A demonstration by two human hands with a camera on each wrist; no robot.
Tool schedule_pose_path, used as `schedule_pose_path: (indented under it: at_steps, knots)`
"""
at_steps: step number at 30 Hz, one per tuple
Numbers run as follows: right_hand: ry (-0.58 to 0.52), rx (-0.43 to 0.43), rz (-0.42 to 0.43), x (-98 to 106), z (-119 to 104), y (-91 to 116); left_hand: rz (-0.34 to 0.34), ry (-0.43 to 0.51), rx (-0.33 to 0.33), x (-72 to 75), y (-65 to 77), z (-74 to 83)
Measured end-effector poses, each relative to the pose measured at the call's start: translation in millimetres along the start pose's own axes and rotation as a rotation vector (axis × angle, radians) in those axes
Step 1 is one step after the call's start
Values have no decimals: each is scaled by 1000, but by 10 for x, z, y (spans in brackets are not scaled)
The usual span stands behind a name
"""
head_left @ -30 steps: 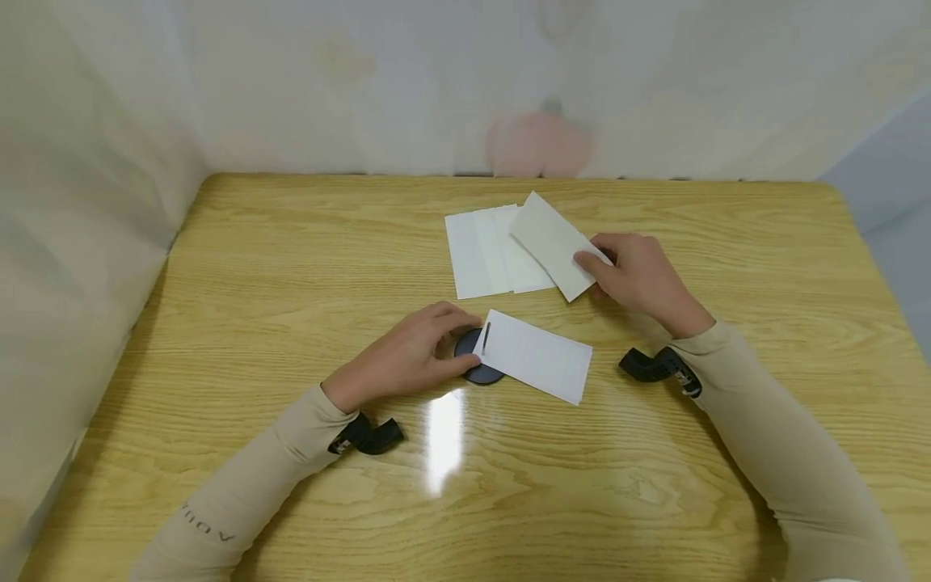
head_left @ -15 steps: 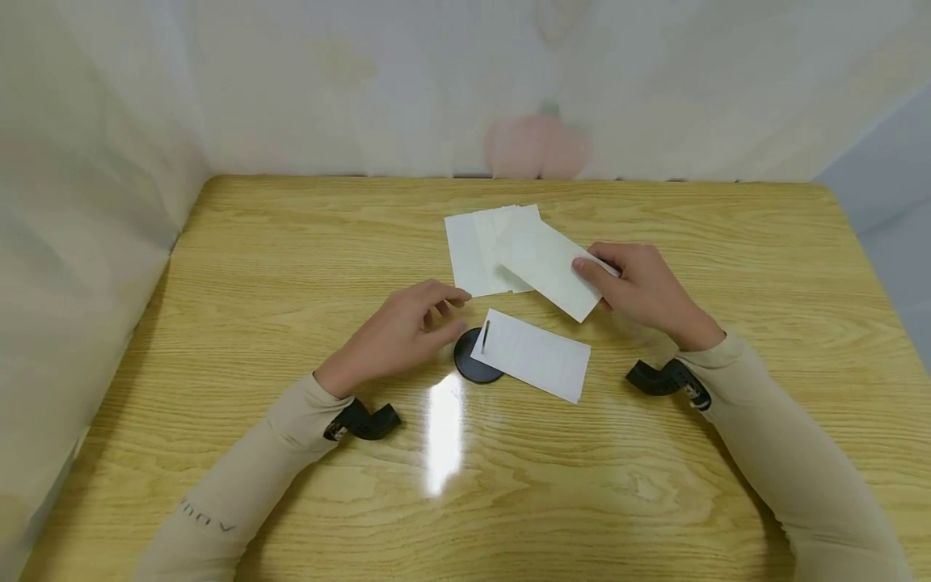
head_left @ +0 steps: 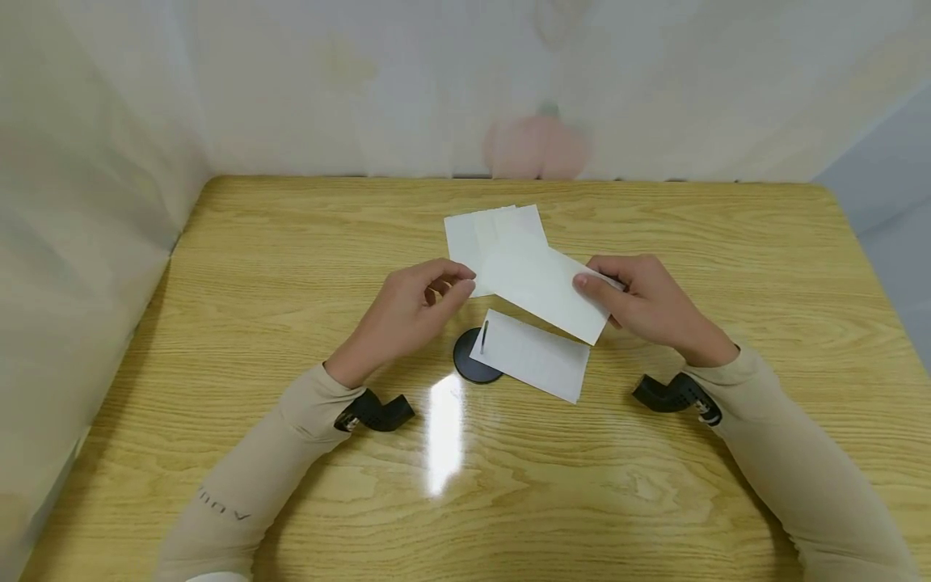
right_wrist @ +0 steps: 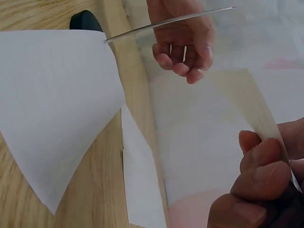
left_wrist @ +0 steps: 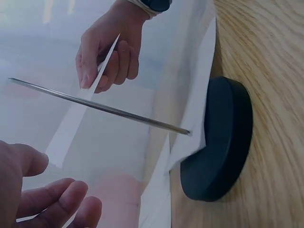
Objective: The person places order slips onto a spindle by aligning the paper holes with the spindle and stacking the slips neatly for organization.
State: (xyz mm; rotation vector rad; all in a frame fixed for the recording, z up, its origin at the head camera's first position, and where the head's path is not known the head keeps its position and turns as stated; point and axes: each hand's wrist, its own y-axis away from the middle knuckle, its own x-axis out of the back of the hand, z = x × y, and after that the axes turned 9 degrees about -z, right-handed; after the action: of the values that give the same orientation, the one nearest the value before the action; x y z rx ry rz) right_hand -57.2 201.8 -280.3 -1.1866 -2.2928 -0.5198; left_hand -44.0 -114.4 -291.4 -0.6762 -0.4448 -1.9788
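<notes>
My right hand (head_left: pixel 643 303) pinches a slip of white paper (head_left: pixel 545 283) by its right end, thumb on top, holding it above the table. At the slip's far end is my left hand (head_left: pixel 414 311), its fingers loosely bent; thumb and fingers stand apart in the left wrist view, and I cannot tell whether they touch the slip. Below stands a paper spike with a round black base (head_left: pixel 473 368) and a thin upright metal rod (left_wrist: pixel 104 108). White slips (head_left: pixel 538 360) are pierced on the rod near one short edge and lie low, over part of the base.
More loose white paper (head_left: pixel 461 234) lies on the wooden table (head_left: pixel 305 234) behind the spike, partly hidden under the held slip. A pale curtain (head_left: pixel 349 97) hangs along the back and left edges. Each wrist wears a black camera mount (head_left: pixel 385 412).
The right hand has drawn the slip toward me and turned it, its free end now pointing left. My left hand has moved off the spike's base and up toward that end.
</notes>
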Motion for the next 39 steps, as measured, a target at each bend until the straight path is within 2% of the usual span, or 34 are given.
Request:
schedule_pose_path:
  at_steps: [4, 10, 13, 16, 21, 27, 39]
  knots:
    - [-21, 36, -3, -4, -39, 30, 12, -5, -16, 5, 5, 47]
    - [-24, 46, -5, -1, -87, 61, 9, -20, -51, 7, 36, 83]
    - [-37, 29, -2, -1, -112, 65, 16, -29, -74, 22, 56, 102]
    - [-62, -24, -2, 6, -131, 72, 17, -28, -86, 40, 77, 132]
    - [-126, -93, 19, 31, -151, 104, -14, 14, -97, 48, 93, 163]
    - [-205, -70, 44, 56, -166, 154, -31, 66, -101, 60, 115, 212]
    - [-217, -17, 83, 83, -228, 214, -76, 172, -74, 50, 186, 343]
